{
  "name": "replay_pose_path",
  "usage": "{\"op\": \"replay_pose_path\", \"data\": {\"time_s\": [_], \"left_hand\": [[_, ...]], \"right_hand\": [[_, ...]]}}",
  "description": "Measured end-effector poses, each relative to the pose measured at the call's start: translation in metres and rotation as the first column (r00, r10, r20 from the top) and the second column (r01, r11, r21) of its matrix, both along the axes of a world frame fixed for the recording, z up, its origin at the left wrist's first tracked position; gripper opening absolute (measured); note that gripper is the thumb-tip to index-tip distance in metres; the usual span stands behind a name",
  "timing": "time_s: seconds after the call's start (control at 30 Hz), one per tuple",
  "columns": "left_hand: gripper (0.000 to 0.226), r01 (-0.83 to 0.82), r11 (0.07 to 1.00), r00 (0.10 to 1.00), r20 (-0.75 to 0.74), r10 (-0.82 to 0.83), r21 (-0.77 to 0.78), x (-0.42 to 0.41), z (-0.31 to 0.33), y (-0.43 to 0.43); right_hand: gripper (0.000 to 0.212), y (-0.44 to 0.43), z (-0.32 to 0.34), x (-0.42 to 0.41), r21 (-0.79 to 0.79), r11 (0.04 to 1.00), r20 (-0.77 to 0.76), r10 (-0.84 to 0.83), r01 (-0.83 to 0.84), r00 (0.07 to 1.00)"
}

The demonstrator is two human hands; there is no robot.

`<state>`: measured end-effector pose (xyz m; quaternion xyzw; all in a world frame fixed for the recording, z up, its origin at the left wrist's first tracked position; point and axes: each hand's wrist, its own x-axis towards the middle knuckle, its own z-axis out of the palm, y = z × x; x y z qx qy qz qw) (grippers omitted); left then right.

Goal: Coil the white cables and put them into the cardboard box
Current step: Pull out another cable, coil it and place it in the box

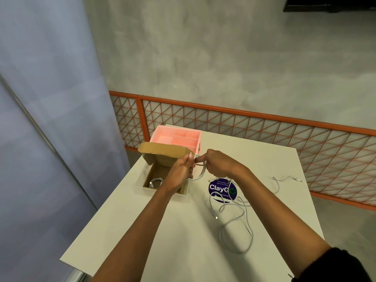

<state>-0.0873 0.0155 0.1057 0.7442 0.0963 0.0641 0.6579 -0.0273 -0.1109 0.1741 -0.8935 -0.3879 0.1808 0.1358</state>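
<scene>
Head view: left hand (181, 169) and right hand (218, 166) pinch white cable (201, 174) over white table (179, 233), grey wall (223, 58) behind

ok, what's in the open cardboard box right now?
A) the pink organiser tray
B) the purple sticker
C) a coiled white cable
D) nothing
C: a coiled white cable lies on the floor of the cardboard box, while the left hand and right hand hold a second white cable just beside the box.
</scene>
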Motion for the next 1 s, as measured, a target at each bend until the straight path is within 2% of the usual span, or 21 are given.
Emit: {"op": "replay_pose_path", "data": {"time_s": [0.13,0.27,0.47,0.63,0.8,1.0], "left_hand": [[0.031,-0.042,0.991,0.999,0.012,0.041,0.127,0.001,-0.004,-0.004],[0.027,-0.082,0.981,0.997,0.020,0.080,0.175,0.000,0.000,-0.004],[0.034,-0.124,0.966,0.992,0.066,0.112,0.226,0.001,0.001,-0.001],[0.030,-0.157,0.952,0.984,0.127,0.127,0.262,0.004,0.005,0.000],[0.029,-0.093,0.983,0.987,0.143,0.070,0.157,0.004,0.004,0.003],[0.031,0.042,0.999,0.991,0.126,-0.040,-0.015,-0.002,0.004,0.005]], "right_hand": [[0.054,-0.003,0.001,0.005,0.028,0.998,0.070,0.056,-0.058,0.996],[0.053,-0.007,0.004,0.007,0.091,0.995,0.060,0.047,-0.052,0.997],[0.048,-0.018,0.007,0.015,0.255,0.965,-0.213,-0.010,0.066,0.977],[0.035,-0.023,0.006,0.021,0.382,0.916,-0.334,0.012,0.124,0.943],[0.031,-0.030,0.003,0.024,0.507,0.847,-0.431,0.090,0.158,0.898],[0.033,-0.040,-0.003,0.037,0.529,0.814,-0.495,0.065,0.241,0.866]]}}
